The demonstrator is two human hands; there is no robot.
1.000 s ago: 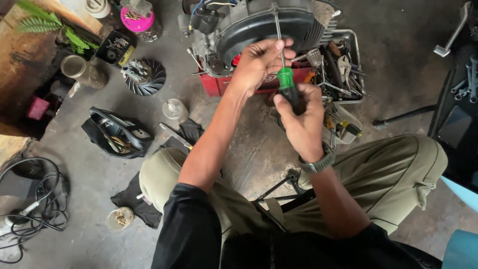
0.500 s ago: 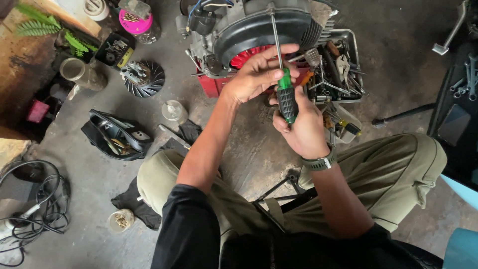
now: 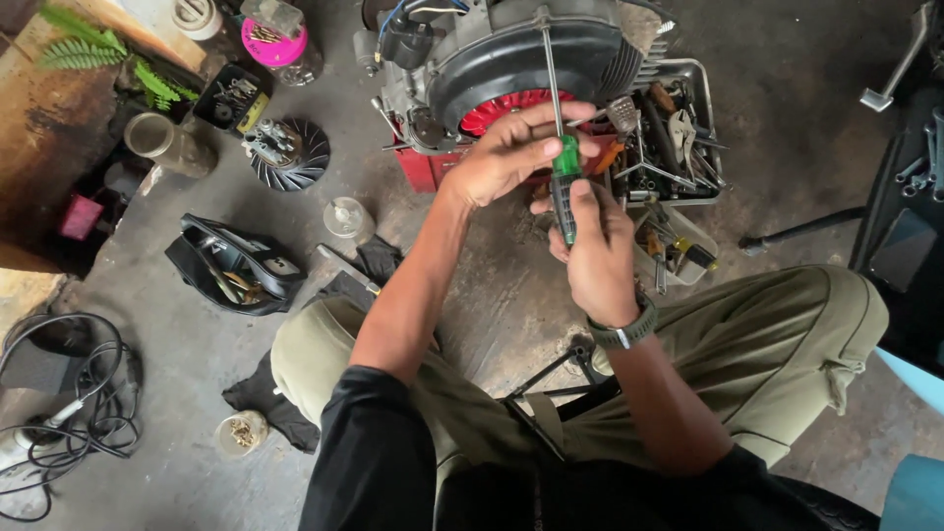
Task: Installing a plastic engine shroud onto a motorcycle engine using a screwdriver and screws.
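Head view: right hand [image 3: 598,258] is wrapped around the green screwdriver [image 3: 563,187] handle, left hand [image 3: 511,152] pinches its shaft to steady the tip up on the engine [image 3: 521,49], probably for aim.

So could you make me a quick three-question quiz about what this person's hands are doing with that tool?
1. True or false: the right hand grips the green handle of the screwdriver.
2. Where does the left hand touch the screwdriver?
A. at the top of the handle, where the metal shaft begins
B. at the tip
C. nowhere
3. Fill in: the screwdriver's shaft points up at the black cover of the ____.

Key
1. True.
2. A.
3. Engine; a red part shows beneath its cover, and a tray of tools sits to its right.
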